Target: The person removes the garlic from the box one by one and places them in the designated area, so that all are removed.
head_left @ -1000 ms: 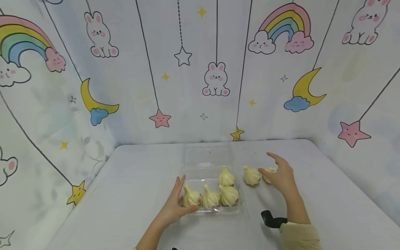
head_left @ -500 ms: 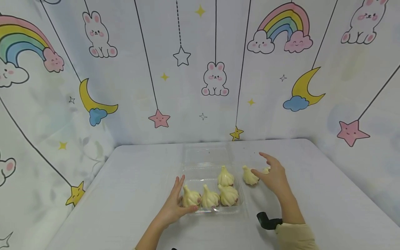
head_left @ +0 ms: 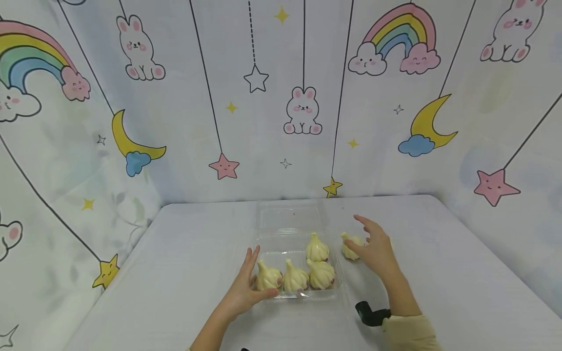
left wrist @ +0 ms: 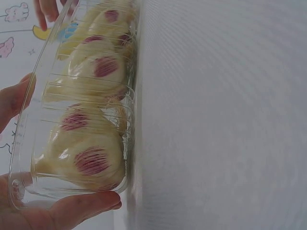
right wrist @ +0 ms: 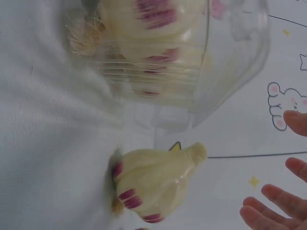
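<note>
Here's the right hand [head_left: 373,246] at right of centre, fingers spread wide, nothing in their grasp. Just to its left sits a glossy pale-yellow garlic bulb streaked with purple [head_left: 350,254], loose on the white-covered counter [head_left: 193,253], just beside the clear plastic hinged container [head_left: 317,294]. In the right wrist view it lies left of those fingers, a gap plainly showing, its long axis running neck towards the hand's side. The left hand [head_left: 243,291], lower centre, is farther off, fingers extended and touching the container's corner, where four matching bulbs [head_left: 322,275] sit.
</note>
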The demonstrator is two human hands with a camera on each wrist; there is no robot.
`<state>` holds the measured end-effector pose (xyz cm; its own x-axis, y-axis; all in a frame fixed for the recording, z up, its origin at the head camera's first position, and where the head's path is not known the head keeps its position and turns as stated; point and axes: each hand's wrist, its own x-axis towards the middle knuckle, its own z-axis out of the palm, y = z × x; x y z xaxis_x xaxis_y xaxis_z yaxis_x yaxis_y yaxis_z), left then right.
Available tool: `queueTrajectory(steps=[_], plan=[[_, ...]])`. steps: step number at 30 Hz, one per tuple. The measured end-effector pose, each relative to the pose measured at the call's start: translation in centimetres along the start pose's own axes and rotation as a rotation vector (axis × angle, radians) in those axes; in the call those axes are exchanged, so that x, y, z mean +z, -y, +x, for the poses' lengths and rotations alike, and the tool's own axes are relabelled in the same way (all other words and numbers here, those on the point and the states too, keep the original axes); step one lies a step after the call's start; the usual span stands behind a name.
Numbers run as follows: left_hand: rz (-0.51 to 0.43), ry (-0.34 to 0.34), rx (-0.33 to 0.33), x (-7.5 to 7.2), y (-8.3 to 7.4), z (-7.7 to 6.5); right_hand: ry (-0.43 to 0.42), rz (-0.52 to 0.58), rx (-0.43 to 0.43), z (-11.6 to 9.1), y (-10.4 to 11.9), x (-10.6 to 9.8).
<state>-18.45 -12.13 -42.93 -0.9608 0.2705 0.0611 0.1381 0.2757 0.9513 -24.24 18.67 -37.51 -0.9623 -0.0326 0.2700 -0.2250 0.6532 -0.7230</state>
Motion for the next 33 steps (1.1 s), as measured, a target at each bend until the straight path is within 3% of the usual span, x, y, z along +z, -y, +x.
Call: queueTrajectory(steps=[10,24,33], plan=[[0.007,-0.003,0.013,0.0,-0.1,-0.1,0.024,0.040,-0.048,0.0,0.1,1.4],[0.017,0.007,0.013,0.1,0.0,-0.1,0.075,0.000,-0.103,-0.5,1.0,3.9],[0.013,0.009,0.015,0.1,0.0,0.0,0.126,0.077,-0.153,-0.8,1.1,5.0]])
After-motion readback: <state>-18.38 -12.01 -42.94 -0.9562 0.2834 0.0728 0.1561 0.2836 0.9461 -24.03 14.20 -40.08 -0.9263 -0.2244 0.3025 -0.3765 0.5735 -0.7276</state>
